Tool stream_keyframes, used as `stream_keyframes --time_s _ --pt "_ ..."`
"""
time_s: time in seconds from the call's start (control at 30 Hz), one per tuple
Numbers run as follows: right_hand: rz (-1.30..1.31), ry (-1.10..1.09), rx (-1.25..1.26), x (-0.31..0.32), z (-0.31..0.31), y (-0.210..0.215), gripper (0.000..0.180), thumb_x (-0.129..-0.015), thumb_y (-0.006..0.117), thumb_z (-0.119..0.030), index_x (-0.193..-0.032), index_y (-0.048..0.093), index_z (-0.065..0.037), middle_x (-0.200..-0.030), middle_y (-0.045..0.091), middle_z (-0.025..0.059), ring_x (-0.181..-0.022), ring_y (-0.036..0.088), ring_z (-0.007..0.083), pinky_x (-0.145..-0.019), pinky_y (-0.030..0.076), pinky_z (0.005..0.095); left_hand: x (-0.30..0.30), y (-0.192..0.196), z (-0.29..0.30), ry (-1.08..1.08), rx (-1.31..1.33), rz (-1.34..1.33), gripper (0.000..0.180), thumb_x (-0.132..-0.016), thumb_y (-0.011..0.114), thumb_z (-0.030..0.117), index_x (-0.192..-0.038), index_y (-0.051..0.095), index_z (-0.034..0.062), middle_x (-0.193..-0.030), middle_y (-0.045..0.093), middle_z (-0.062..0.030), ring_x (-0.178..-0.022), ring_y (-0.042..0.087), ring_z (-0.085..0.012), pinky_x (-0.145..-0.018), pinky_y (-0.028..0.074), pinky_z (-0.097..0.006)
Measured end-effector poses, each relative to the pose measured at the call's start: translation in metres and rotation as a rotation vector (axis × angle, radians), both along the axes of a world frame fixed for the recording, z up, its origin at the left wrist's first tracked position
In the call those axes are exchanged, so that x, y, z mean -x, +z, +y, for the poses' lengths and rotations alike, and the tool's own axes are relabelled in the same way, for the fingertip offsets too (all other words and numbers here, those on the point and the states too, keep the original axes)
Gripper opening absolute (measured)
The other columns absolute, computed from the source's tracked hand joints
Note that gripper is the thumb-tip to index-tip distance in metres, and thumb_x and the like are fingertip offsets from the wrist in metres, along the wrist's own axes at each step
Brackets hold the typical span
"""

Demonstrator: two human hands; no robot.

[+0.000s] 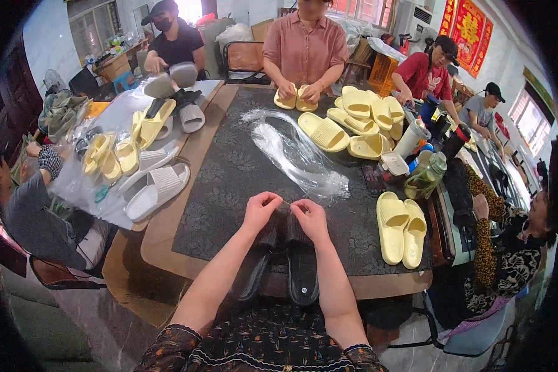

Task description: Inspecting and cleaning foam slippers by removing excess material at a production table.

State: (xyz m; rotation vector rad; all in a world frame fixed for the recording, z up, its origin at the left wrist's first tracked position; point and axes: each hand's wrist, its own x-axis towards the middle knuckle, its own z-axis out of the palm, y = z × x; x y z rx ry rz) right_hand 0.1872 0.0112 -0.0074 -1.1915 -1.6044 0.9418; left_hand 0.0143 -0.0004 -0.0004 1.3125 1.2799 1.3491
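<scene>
My left hand point(261, 209) and right hand point(309, 218) sit low in the centre of the frame, fingertips pinched together and nearly meeting over a pair of black slippers point(289, 263). Between them I think I hold something thin, a tie or a thread, but it is too small to make out. The black slippers lie side by side at the near edge of the counter point(229, 180), soles up, their heels hanging over toward me.

Judging by how things lie, this pair is mid-handling and not yet wrapped: a crumpled clear plastic bag point(297, 155) lies flat just above my hands. A yellow pair point(402, 228) rests loose at centre right, and a heap of yellow slippers point(356, 121) waits at upper right, so I judge plenty is left. At left, white and yellow slippers point(136, 161) lie on plastic sheeting, some seemingly bagged.

The counter has a dark patterned top with a pale wooden rim. A glass jar point(426, 177) and cups stand at right. Several people work around it; red hangings point(468, 28) and bright windows fill the upper right.
</scene>
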Motion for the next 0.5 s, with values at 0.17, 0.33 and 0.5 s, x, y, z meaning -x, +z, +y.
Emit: stream_keyframes --time_s 0.17,0.33,0.5 --pt "0.010 0.027 -0.038 -0.001 -0.001 -0.001 0.020 -0.080 0.065 -0.020 -0.087 0.066 -0.001 -0.081 0.067 0.0099 -0.078 0.064 0.0178 -0.072 0.048 0.0294 -0.004 -0.006 0.000 -0.124 -0.074 0.117 0.014 -0.083 0.065 0.014 -0.086 0.066 0.0007 -0.073 0.061 0.0023 -0.068 0.054 -0.0044 -0.063 0.043 -0.021" --pt "-0.011 -0.004 0.009 -0.001 -0.004 0.008 0.020 -0.079 0.066 -0.020 -0.086 0.066 -0.001 -0.080 0.067 0.0092 -0.077 0.064 0.0178 -0.071 0.048 0.0297 0.002 -0.009 0.004 -0.002 -0.028 0.040 0.016 -0.080 0.066 0.015 -0.085 0.066 0.0006 -0.073 0.064 -0.0003 -0.068 0.057 -0.0063 -0.064 0.047 -0.024" --pt "0.027 0.036 -0.052 -0.003 0.001 -0.005 0.021 -0.078 0.067 -0.021 -0.087 0.065 -0.002 -0.077 0.066 0.0072 -0.072 0.061 0.0145 -0.068 0.047 0.0286 -0.008 0.000 -0.003 -0.122 -0.088 0.155 0.016 -0.080 0.067 0.016 -0.084 0.066 0.0003 -0.072 0.064 0.0004 -0.068 0.056 -0.0060 -0.064 0.046 -0.023"
